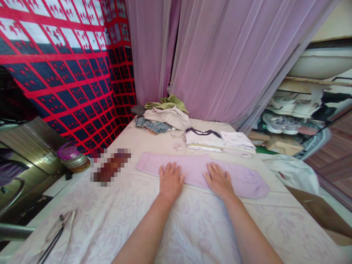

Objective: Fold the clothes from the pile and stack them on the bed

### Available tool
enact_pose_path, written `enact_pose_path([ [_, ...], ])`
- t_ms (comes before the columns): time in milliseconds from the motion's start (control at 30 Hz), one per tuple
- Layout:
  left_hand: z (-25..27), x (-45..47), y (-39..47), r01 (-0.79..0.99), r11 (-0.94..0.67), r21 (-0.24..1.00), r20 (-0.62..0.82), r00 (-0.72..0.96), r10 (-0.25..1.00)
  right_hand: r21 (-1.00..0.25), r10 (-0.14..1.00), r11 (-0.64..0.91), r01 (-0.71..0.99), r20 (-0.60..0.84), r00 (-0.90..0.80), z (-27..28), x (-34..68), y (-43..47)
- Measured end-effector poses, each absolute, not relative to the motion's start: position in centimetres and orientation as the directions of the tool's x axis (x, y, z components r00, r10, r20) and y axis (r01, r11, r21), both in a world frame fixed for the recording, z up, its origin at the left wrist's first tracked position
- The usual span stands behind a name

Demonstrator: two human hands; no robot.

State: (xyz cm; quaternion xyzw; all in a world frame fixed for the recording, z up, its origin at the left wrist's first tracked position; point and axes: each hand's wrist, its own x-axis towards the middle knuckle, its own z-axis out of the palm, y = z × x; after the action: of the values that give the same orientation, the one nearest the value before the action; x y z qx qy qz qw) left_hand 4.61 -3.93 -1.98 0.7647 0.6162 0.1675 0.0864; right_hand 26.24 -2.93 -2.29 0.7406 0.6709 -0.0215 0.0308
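Observation:
A pale lilac ribbed knit garment (192,170) lies flat in a long narrow strip across the bed or table top; its exact kind I cannot tell. My left hand (171,180) rests palm down on its near edge, fingers spread and pointing away from me. To the right, my right hand (219,179) lies flat on the same garment, its fingers also apart. Just beyond stand a folded white shirt with a dark collar (204,138) on a small pile, and a stack of folded white clothes (238,143) beside it.
A loose heap of clothes (165,113) sits at the back against purple curtains (214,55). Eyeglasses (59,231) lie at the front left. A jar with a purple lid (72,157) stands left, near a blurred-out patch. Shoes (280,123) fill a rack on the right.

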Motion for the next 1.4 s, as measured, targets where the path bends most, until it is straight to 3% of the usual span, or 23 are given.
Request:
enact_pose_path([
  [200, -2.2, 1.2, -2.8, 0.968, -0.044, 0.246, 0.140, 0.009, 0.990, -0.008, 0.991, -0.106, 0.994, -0.085, 0.105, -1.6, 25.9, -2.8],
  [367, -2.1, 0.7, -2.7, 0.982, 0.010, 0.190, 0.167, -0.043, 0.985, -0.017, 0.996, -0.072, 0.997, 0.050, 0.073, -1.2, 25.4, -3.7],
  [500, -1.9, 0.5, -2.6, 0.983, -0.001, 0.182, 0.152, -0.027, 0.988, -0.018, 0.990, -0.070, 0.997, 0.119, 0.072, -1.4, 26.0, -5.7],
  [667, -1.7, -3.2, -3.5, 0.985, -0.096, 0.145, 0.099, 0.082, 0.992, 0.005, 0.973, -0.217, 0.976, 0.081, 0.216, -2.2, 29.7, -9.1],
  [800, -1.7, -6.8, -5.3, 0.993, -0.046, 0.108, 0.123, 0.033, 0.992, 0.012, 0.960, -0.270, 0.963, 0.079, 0.268, -2.5, 32.1, -10.5],
  [1100, -1.6, -7.3, -6.3, 0.988, 0.040, 0.148, 0.047, -0.048, 0.998, -0.057, 0.946, -0.313, 0.948, 0.072, 0.316, -2.3, 31.7, -10.5],
  [1200, -1.7, -7.5, -6.2, 0.984, 0.051, 0.172, 0.105, -0.070, 0.992, -0.068, 0.941, -0.312, 0.947, 0.111, 0.318, -2.5, 31.7, -10.7],
  [1300, -1.8, -8.2, -6.2, 0.953, 0.151, 0.264, 0.220, -0.212, 0.952, -0.085, 0.935, -0.298, 0.951, 0.177, 0.309, -3.2, 32.2, -10.8],
  [1400, -1.8, -8.8, -6.1, 0.910, 0.228, 0.346, 0.226, -0.317, 0.921, -0.114, 0.924, -0.287, 0.951, 0.228, 0.306, -4.4, 33.3, -10.7],
])
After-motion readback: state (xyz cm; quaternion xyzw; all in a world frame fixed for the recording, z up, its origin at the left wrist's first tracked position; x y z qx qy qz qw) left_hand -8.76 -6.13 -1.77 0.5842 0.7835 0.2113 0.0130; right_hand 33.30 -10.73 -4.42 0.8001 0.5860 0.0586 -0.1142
